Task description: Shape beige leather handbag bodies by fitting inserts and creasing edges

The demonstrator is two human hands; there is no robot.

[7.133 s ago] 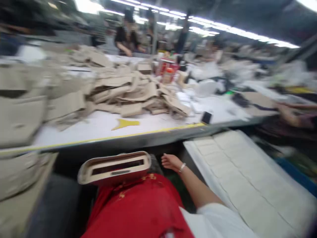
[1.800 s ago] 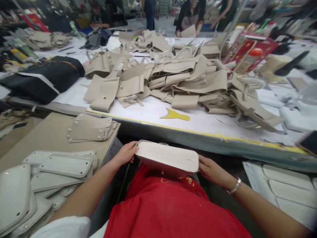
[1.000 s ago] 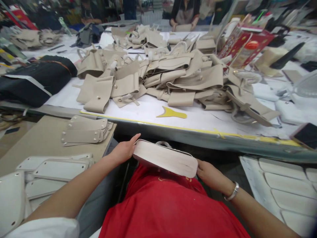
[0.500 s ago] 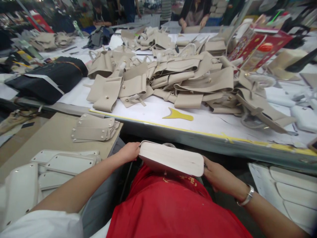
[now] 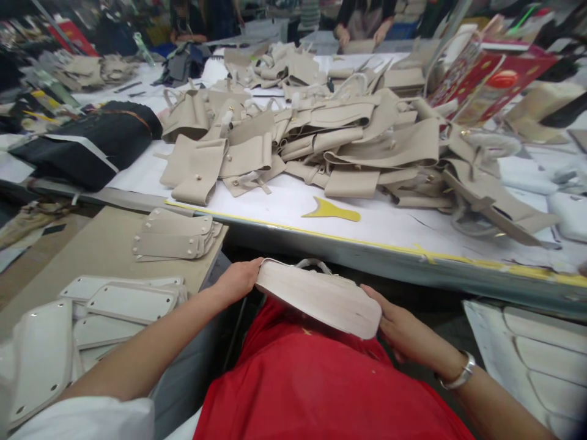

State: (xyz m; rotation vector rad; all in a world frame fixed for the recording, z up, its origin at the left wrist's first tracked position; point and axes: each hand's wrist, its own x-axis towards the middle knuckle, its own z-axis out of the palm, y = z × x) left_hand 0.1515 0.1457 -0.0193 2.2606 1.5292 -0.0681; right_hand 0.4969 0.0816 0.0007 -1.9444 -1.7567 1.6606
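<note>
A handbag (image 5: 318,296) is held in front of my red apron (image 5: 321,379), its long pale bottom panel with rounded corners turned up toward me. A light handle loop (image 5: 314,264) pokes out behind its far edge. My left hand (image 5: 241,280) is closed on the bag's left end. At the other end, which sits lower, my right hand (image 5: 389,318) grips the corner with the thumb along the far side. The fingertips of both hands are partly hidden by the bag.
Beige bag pieces (image 5: 380,146) are heaped on the white-topped table (image 5: 275,211), near a yellow tool (image 5: 334,210). White panels (image 5: 132,302) and beige strips (image 5: 172,235) lie on the left board. More pale panels (image 5: 545,342) lie at right. A co-worker's hands (image 5: 362,36) are across the table.
The bag's right end has dipped and its bottom panel has turned. More of the handle shows behind it. My right hand has shifted around the right corner toward the far side.
</note>
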